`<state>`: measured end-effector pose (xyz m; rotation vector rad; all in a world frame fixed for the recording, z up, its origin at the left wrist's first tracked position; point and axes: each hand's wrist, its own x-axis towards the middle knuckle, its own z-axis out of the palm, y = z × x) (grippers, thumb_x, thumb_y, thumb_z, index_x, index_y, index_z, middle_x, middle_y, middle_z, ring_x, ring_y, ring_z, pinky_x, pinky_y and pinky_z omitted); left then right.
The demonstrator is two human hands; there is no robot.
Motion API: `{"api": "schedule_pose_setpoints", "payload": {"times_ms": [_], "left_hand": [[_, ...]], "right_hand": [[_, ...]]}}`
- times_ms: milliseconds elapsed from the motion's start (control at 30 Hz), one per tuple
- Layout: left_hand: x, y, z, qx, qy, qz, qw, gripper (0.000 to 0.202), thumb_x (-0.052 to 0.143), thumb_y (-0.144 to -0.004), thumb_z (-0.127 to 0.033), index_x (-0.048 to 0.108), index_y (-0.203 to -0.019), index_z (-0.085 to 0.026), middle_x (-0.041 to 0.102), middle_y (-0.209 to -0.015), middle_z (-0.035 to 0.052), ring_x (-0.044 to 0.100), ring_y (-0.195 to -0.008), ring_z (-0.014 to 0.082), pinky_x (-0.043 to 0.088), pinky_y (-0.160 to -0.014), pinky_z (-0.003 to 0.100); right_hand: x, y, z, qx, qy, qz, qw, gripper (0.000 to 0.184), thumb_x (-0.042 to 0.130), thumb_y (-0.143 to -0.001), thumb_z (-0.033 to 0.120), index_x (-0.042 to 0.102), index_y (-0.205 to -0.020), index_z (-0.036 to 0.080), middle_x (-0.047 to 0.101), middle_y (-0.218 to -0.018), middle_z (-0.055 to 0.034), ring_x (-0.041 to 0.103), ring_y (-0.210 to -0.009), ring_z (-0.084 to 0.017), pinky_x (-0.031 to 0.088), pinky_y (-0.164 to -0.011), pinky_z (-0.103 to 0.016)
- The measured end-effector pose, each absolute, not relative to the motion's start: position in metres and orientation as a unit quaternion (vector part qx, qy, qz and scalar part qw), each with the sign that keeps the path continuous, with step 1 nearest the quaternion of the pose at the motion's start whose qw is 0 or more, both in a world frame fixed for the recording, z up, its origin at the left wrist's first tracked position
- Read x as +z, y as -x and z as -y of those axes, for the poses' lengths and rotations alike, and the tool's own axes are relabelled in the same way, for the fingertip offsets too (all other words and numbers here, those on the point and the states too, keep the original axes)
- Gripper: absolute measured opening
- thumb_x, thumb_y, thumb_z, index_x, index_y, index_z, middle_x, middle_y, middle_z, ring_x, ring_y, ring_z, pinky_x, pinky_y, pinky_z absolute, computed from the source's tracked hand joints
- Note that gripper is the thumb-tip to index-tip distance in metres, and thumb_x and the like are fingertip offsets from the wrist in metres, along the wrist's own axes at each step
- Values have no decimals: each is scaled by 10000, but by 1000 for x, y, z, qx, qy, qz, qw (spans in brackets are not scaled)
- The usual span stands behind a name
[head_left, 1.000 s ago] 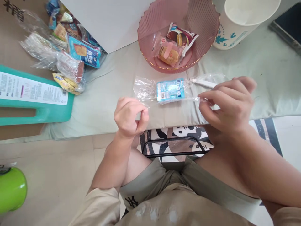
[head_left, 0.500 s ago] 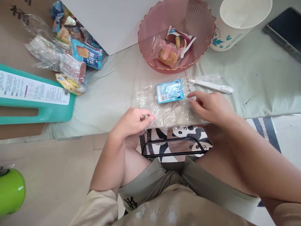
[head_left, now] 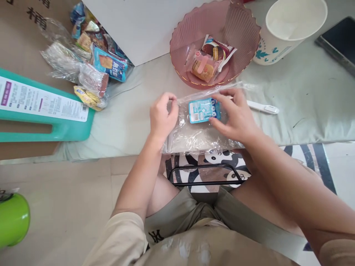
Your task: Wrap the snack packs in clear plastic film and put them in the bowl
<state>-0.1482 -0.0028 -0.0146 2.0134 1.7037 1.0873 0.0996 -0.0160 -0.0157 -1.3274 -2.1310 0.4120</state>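
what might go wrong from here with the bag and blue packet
The clear plastic bag is thin and crinkled; the left hand pinches only its edge, so it may slip or tear. Its near side hangs over the grey mat edge, so the blue packet in the right hand could slide to the floor if let go. The pink bowl sits just behind and might get nudged.
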Motion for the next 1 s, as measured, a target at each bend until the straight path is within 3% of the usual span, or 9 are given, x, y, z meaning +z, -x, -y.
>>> {"api": "schedule_pose_setpoints", "payload": {"times_ms": [67,200,300,433,633,900,1000], "left_hand": [[-20,149,-6,419,-652,-605,182,75,540,-979,-230,594,-929,-246,700,-893,16,686,-847,174,540,-827,324],[-28,155,-15,433,-618,-623,208,108,570,-1011,-357,595,-976,-258,633,-755,-16,624,-670,149,493,-709,298],[-29,161,-15,436,-607,-624,228,53,608,-972,-280,620,-942,-238,609,-682,-27,606,-625,135,462,-652,276],[-24,165,-16,453,-552,-619,326,60,617,-912,-169,633,-865,-204,594,-639,-32,568,-559,109,428,-552,236],[-9,165,-15,463,-448,-644,412,127,637,-834,-68,651,-761,-171,586,-567,-37,505,-492,75,367,-477,187],[20,186,-6,373,-365,-631,575,82,745,-749,-91,674,-744,-132,684,-685,17,619,-589,81,479,-527,170],[21,194,-5,364,-376,-642,560,90,735,-795,-117,664,-740,-129,667,-686,14,535,-495,51,415,-453,168]], "right_hand": [[-18,-94,13,160,480,818,275,623,642,-832,450,589,-1414,236,586,-1435,-184,564,-1327,-388,500,-1056,-545],[-16,-87,10,159,483,830,228,678,690,-814,486,548,-1433,249,625,-1381,-173,601,-1250,-391,496,-1013,-536],[-14,-86,11,153,480,839,206,684,742,-765,448,560,-1394,251,640,-1328,-162,616,-1199,-394,485,-1000,-535],[-16,-88,13,166,483,836,203,539,694,-770,352,591,-1285,230,669,-1233,-157,634,-1134,-386,489,-979,-533],[-22,-106,12,256,435,828,245,563,657,-764,376,564,-1300,229,693,-1244,-138,650,-1125,-355,518,-942,-501],[-20,-119,18,268,400,848,222,540,667,-756,426,606,-1245,204,711,-1143,-129,662,-1027,-339,508,-875,-465],[-22,-118,19,247,388,860,222,520,658,-756,411,607,-1235,215,709,-1123,-123,660,-1007,-334,503,-868,-463]]}}
